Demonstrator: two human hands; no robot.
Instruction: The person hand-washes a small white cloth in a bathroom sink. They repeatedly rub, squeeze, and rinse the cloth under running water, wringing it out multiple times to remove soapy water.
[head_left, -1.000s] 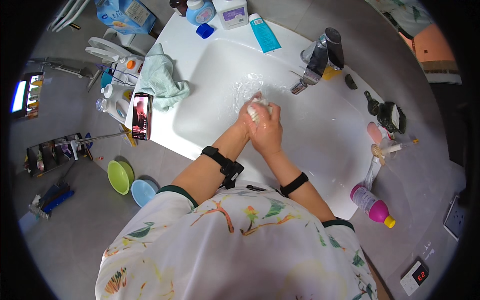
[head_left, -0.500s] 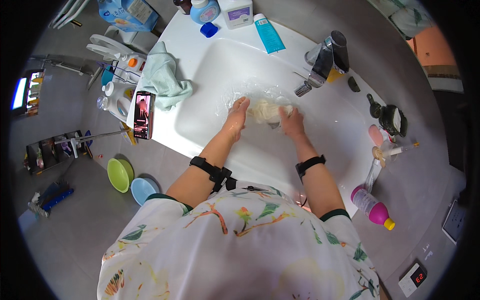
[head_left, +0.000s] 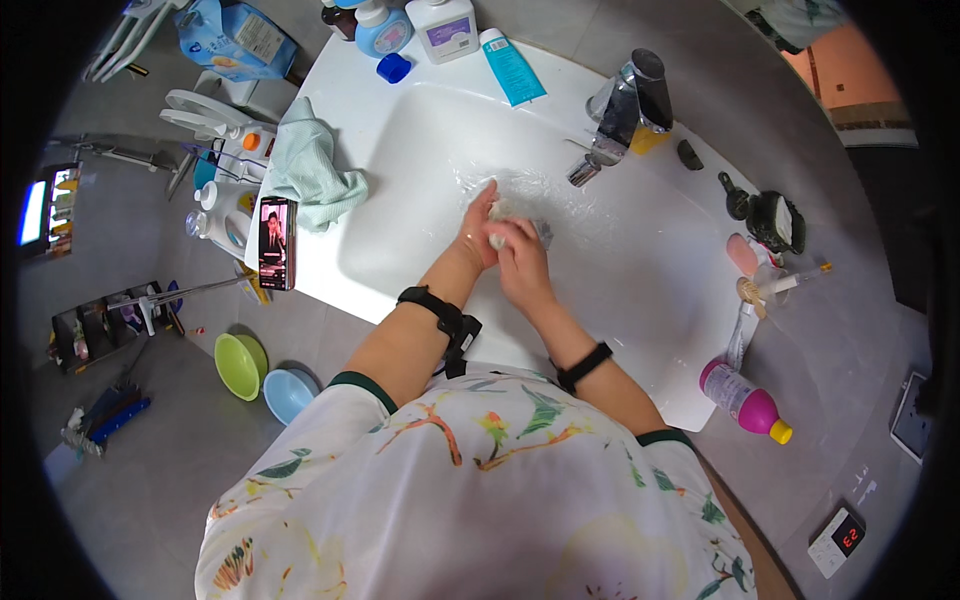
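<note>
In the middle of the frame, a wet, cream cloth is bunched between the two hands, inside the white basin. The right hand has its fingers curled over the cloth; the left hand bears on its other side, partly covered, so how far it is closed cannot be told. Rippled water lies around and above them. The basin's smooth floor spreads broadly to the right of the hands, with a narrower stretch on the left up to the side wall. At upper right, the faucet points its spout toward the cloth, well apart from the fingers. Left of the basin, a towel and an upright phone sit at the counter's edge. Along the top, a white bottle has a purple-and-white label, and a teal tube has pale print, both too small to read. At lower right, a magenta bottle bears a pale label; below it, a display shows red digits.
</note>
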